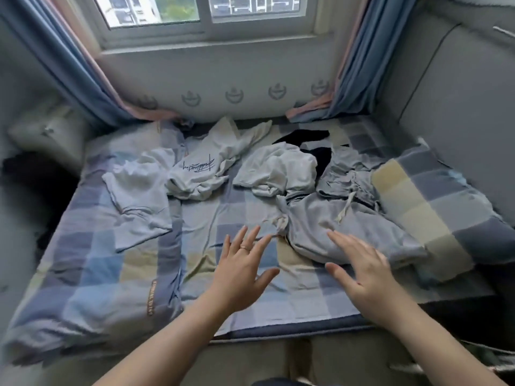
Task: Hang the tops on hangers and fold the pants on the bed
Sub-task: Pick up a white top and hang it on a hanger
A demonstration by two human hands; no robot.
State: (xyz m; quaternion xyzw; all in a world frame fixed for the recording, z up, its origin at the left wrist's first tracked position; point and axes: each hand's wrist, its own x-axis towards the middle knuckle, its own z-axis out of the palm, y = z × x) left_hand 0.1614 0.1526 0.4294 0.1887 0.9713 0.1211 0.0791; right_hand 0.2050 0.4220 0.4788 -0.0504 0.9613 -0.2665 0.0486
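- L hand (242,270) & R hand (359,273): both flat open, fingers spread, holding nothing, prob. reaching for the grey pants (354,232).
- The pants: soft, crumpled, w/ drawstring, right by R fingertips, on the checked bed (125,268).
- Farther back: white top w/ writing (195,168), floppy heap, not hung yet.

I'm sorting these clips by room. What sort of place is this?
Most likely a bedroom: a bed with a checked sheet and pillow fills the view, crumpled clothes lie on it, and a curtained window sits behind.
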